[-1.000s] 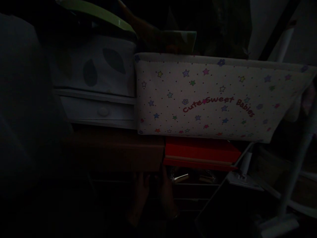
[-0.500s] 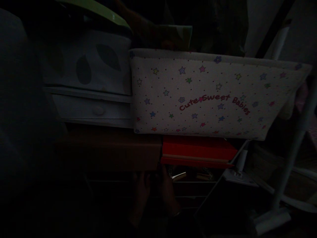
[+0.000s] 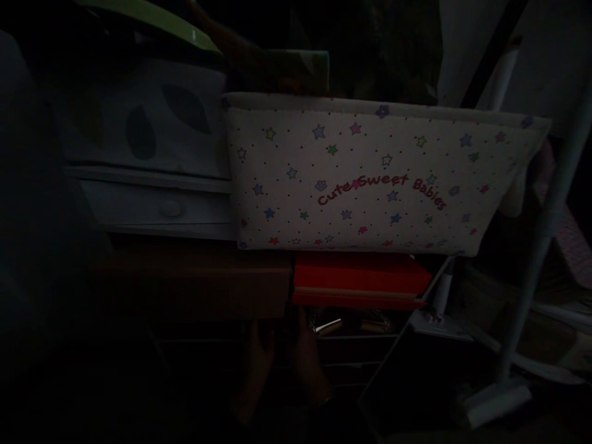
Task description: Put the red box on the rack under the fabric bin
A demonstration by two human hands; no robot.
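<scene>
The scene is very dark. My left hand (image 3: 259,353) reaches up under the front of a brown box (image 3: 240,290). Close beside it, my right hand (image 3: 303,353) reaches up near the gap between that box and a red box (image 3: 356,279). Shadow hides most of the fingers on both hands, and whatever may lie between them does not show. Just right of my right hand, shiny gold-coloured metal pieces (image 3: 329,327) lie on a rack (image 3: 356,337) with thin bars, below the red box.
A white star-print fabric bin (image 3: 388,185) lettered "Cute Sweet Babies" sits above the red box. At left are a leaf-print box (image 3: 139,117) and a white drawer (image 3: 198,206) with a round knob. A pale pole (image 3: 536,265) stands at right.
The whole view has shifted, so the bin, boxes and pole appear farther left. Both hands stay at about the same place under the boxes.
</scene>
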